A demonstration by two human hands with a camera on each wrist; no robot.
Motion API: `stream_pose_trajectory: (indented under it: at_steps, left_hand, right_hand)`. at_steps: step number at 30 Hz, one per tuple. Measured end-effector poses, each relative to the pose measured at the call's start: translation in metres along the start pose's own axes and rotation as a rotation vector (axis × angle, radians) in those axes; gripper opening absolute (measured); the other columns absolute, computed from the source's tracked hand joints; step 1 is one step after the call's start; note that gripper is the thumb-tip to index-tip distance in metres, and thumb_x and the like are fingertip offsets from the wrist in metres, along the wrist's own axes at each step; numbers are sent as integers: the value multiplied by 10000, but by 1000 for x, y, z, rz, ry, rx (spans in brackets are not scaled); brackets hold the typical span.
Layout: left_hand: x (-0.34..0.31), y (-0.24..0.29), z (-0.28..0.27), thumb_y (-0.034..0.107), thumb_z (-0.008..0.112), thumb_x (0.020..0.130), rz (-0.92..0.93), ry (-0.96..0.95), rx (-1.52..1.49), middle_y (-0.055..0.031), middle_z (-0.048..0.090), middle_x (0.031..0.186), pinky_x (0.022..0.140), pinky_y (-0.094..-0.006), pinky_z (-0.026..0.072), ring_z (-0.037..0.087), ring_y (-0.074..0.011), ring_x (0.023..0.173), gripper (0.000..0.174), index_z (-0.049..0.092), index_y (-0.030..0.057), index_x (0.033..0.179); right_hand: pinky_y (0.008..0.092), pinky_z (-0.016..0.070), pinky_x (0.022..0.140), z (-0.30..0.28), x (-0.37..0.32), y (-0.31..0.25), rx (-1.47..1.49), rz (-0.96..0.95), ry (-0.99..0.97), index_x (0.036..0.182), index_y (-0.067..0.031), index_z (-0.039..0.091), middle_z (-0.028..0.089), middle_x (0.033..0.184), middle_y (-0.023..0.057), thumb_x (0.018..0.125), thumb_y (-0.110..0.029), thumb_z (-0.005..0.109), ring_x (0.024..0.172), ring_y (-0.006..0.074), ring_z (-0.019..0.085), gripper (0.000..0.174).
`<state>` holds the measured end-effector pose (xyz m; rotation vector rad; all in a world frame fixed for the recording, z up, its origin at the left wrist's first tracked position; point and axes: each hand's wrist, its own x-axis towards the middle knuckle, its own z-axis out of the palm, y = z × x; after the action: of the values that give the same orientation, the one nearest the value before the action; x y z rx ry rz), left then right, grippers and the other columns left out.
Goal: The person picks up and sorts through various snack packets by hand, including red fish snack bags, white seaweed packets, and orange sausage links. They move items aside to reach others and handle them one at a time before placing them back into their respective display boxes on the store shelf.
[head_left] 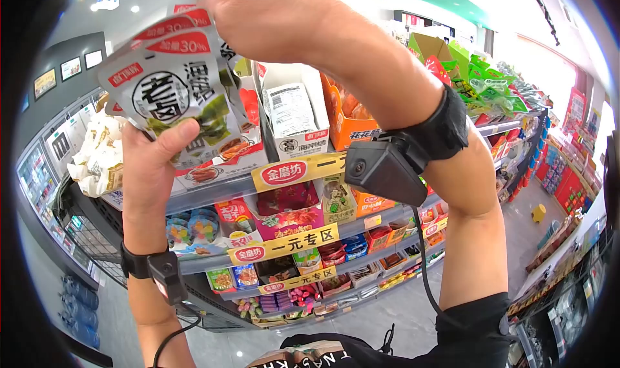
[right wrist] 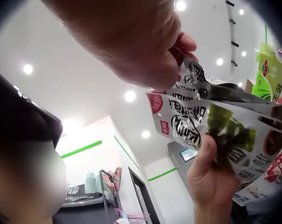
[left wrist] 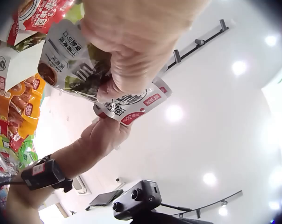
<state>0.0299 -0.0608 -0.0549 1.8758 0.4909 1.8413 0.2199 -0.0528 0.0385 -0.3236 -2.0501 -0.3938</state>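
Both my hands hold a few pouches (head_left: 177,90) in front of the shelf (head_left: 213,197), at its top tier.
My left hand (head_left: 152,158) grips them low, thumb pressed over the front; my right hand (head_left: 242,19), fingers curled in, pinches their top edge. Behind them, on the shelf's top tier, stands a white carton (head_left: 300,146) with a silver packet (head_left: 290,106) inside, then an orange box (head_left: 358,135). Green bags (head_left: 491,84) lie at the shelf's far right; blue bottles (head_left: 81,310) stand left of it.
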Motion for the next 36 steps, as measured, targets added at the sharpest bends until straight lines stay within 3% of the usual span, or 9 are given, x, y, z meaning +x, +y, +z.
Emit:
stream_pose_trajectory:
  at_steps: [5,10,13,17,22,30,33,34,36]
  left_hand:
    - [-9,-4,-13,139,712,617,-59,-67,23,-80,563,1027,839,-299,423,551,-180,940,602,432,-17,1126]
    - [-27,-1,-14,133,753,550,-299,-94,-127,-87,593,973,793,-297,463,587,-171,862,635,464,-20,1094]
    - [-43,-1,-12,106,760,520,-471,-113,-169,-71,607,954,772,-285,469,594,-147,826,609,502,-14,1058]
    - [-58,2,-23,101,712,564,-448,27,-185,-78,607,962,783,-279,464,596,-157,845,549,502,-14,1058]
    - [-60,3,-42,96,688,598,-443,43,-213,-88,602,974,780,-289,471,594,-168,862,519,496,-25,1065]
    - [-63,-3,-39,102,718,587,-470,56,-202,-83,599,964,780,-290,468,588,-166,854,547,491,-23,1069]
    - [-66,-5,-43,103,720,586,-467,80,-216,-86,598,965,780,-290,468,589,-169,853,549,489,-23,1068]
    - [-67,-5,-45,103,720,584,-471,78,-215,-86,598,963,780,-290,468,589,-169,852,550,489,-23,1067]
    - [-69,-5,-48,102,722,582,-476,73,-213,-87,599,960,779,-290,469,590,-168,850,551,489,-23,1066]
  right_hand:
    - [305,475,609,27,8,1,459,476,-69,875,20,616,613,806,166,768,-100,499,693,212,593,199]
    - [253,426,590,62,-2,19,630,405,-130,877,-5,603,592,719,53,798,-188,561,637,61,490,203]
    - [250,426,581,66,-11,21,424,189,-325,865,-12,606,593,700,57,800,-183,546,633,70,502,193]
    - [284,453,608,40,-2,45,74,339,-583,824,-15,602,608,699,108,764,-156,529,658,128,570,169]
    - [352,468,645,54,-21,92,-679,218,-1128,827,-67,624,627,766,73,654,-194,642,758,239,597,215]
    - [337,427,830,84,-24,91,-679,370,-1388,1131,-57,525,590,1018,133,572,-394,727,993,257,541,683]
    - [333,428,829,101,-48,125,-544,290,-1386,1101,-51,544,588,1028,132,555,-382,745,998,261,538,669]
    - [334,453,775,103,-58,131,-506,138,-1263,963,-116,630,611,967,112,637,-327,695,911,277,567,393]
    - [336,454,770,108,-64,134,-487,191,-1331,976,-110,623,611,968,116,633,-300,692,910,278,568,398]
